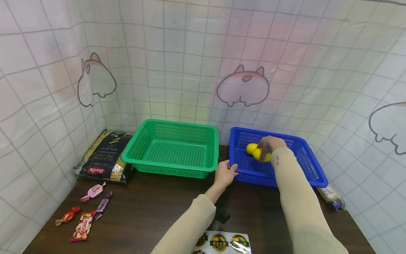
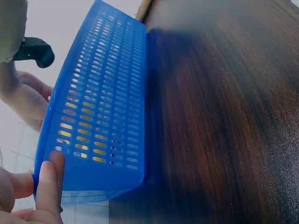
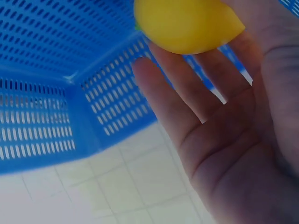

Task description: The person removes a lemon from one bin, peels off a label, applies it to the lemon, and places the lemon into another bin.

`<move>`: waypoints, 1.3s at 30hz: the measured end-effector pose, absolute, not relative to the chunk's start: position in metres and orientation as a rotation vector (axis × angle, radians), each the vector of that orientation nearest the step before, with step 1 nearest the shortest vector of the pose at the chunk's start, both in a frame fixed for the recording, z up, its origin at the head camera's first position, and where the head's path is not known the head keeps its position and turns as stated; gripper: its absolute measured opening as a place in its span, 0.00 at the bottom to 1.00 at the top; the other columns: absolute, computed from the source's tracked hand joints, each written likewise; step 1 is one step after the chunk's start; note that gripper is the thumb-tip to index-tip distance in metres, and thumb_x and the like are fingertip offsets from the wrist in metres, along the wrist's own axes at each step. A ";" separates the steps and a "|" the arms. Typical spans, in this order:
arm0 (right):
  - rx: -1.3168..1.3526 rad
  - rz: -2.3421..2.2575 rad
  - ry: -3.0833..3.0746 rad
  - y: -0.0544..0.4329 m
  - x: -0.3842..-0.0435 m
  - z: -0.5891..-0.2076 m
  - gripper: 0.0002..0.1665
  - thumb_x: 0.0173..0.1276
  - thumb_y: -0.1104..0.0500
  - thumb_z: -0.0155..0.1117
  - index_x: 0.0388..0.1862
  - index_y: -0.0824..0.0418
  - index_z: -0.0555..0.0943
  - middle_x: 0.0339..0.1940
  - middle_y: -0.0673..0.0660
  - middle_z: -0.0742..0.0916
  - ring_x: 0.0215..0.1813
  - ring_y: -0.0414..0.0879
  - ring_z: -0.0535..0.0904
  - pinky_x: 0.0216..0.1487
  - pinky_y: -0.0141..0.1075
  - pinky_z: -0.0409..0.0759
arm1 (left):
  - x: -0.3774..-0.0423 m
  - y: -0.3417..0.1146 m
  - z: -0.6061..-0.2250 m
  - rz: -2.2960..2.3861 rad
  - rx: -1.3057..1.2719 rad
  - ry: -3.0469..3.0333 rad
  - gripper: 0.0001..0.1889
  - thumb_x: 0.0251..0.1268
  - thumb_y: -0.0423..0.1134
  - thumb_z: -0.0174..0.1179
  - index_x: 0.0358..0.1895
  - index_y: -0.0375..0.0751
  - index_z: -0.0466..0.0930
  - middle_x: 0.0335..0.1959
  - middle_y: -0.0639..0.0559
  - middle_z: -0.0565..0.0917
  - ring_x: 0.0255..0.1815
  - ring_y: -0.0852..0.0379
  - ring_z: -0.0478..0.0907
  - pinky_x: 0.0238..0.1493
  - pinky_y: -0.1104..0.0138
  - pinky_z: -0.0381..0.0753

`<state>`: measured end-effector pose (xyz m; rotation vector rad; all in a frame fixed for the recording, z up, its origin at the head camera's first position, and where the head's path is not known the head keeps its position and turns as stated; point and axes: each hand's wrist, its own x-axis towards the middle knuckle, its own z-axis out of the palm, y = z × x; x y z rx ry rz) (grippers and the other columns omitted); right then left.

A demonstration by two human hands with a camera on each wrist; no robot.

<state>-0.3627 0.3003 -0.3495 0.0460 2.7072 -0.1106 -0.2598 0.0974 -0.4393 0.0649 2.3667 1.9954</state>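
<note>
My left hand [image 1: 226,173] grips the near left corner of the blue plastic basket [image 1: 253,176], with the thumb over the rim and fingers against the slotted outer wall in the left wrist view. Inside this basket, my right hand [image 1: 272,144] holds a yellow lemon [image 3: 187,23] between thumb and fingers; one outer finger stands away from the fruit. A second lemon [image 1: 251,148] rests in the basket just left of that hand. The right hand partly covers the fruit in the head view.
A green basket [image 1: 171,169] stands left of the blue one, beside a black pasta bag [image 1: 106,155]. Several wrapped sweets, including a red packet [image 1: 83,226], lie at the left. A sticker sheet [image 1: 229,241] lies in front, and another packet [image 1: 331,197] at the right.
</note>
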 end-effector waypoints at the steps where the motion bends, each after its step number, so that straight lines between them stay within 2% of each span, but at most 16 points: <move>1: 0.025 -0.099 2.716 0.300 -0.363 -0.347 0.42 0.57 0.55 0.76 0.71 0.56 0.73 0.72 0.66 0.74 0.63 0.62 0.74 0.62 0.58 0.78 | -0.260 0.097 -0.439 2.003 0.068 2.363 0.16 0.74 0.39 0.56 0.56 0.32 0.80 0.44 0.41 0.89 0.43 0.50 0.90 0.45 0.63 0.88; 4: -0.022 -0.084 2.736 0.299 -0.364 -0.341 0.41 0.57 0.53 0.76 0.70 0.57 0.74 0.70 0.65 0.77 0.61 0.59 0.76 0.59 0.56 0.80 | -0.261 0.097 -0.438 2.008 0.074 2.360 0.15 0.74 0.39 0.56 0.55 0.31 0.81 0.39 0.41 0.88 0.42 0.51 0.90 0.43 0.64 0.88; 9: -0.102 -0.075 2.754 0.295 -0.358 -0.332 0.40 0.59 0.50 0.74 0.70 0.59 0.74 0.67 0.65 0.79 0.63 0.61 0.77 0.61 0.59 0.78 | -0.261 0.098 -0.441 1.990 0.075 2.370 0.14 0.74 0.38 0.57 0.53 0.32 0.81 0.29 0.43 0.83 0.40 0.51 0.90 0.42 0.65 0.88; 13: -0.145 -0.078 2.783 0.293 -0.354 -0.326 0.42 0.59 0.48 0.74 0.70 0.61 0.73 0.66 0.66 0.79 0.65 0.63 0.76 0.62 0.62 0.76 | -0.261 0.098 -0.444 1.980 0.073 2.377 0.14 0.74 0.38 0.57 0.54 0.33 0.81 0.29 0.44 0.84 0.40 0.52 0.90 0.42 0.65 0.88; 20: -0.233 -0.057 2.795 0.295 -0.346 -0.313 0.42 0.59 0.47 0.74 0.68 0.65 0.74 0.65 0.68 0.80 0.64 0.64 0.76 0.62 0.61 0.77 | -0.262 0.100 -0.441 1.977 0.062 2.368 0.14 0.73 0.39 0.57 0.53 0.34 0.82 0.32 0.44 0.85 0.40 0.53 0.90 0.42 0.66 0.88; 25: -0.321 0.009 2.813 0.293 -0.339 -0.305 0.42 0.58 0.45 0.73 0.66 0.67 0.75 0.61 0.68 0.83 0.58 0.60 0.80 0.58 0.56 0.81 | -0.263 0.098 -0.441 1.984 0.052 2.336 0.17 0.74 0.39 0.56 0.58 0.32 0.79 0.34 0.44 0.84 0.42 0.52 0.90 0.43 0.66 0.88; 32: -0.402 0.042 2.871 0.289 -0.321 -0.292 0.42 0.57 0.42 0.73 0.62 0.68 0.78 0.51 0.63 0.87 0.45 0.52 0.82 0.50 0.49 0.84 | -0.264 0.099 -0.442 1.961 0.042 2.346 0.18 0.74 0.40 0.56 0.60 0.34 0.79 0.36 0.45 0.85 0.42 0.53 0.90 0.41 0.67 0.88; 35: -0.441 0.043 2.898 0.285 -0.311 -0.288 0.36 0.56 0.42 0.73 0.55 0.67 0.82 0.43 0.60 0.88 0.38 0.49 0.80 0.42 0.42 0.83 | -0.264 0.099 -0.443 1.958 0.051 2.346 0.19 0.74 0.41 0.56 0.61 0.34 0.78 0.37 0.44 0.86 0.43 0.53 0.90 0.39 0.68 0.87; 39: -0.502 0.059 2.922 0.276 -0.297 -0.282 0.28 0.56 0.42 0.71 0.44 0.64 0.84 0.33 0.55 0.86 0.32 0.47 0.76 0.33 0.35 0.76 | -0.265 0.098 -0.443 1.970 0.060 2.334 0.19 0.74 0.41 0.56 0.61 0.33 0.78 0.35 0.45 0.85 0.42 0.52 0.90 0.37 0.69 0.87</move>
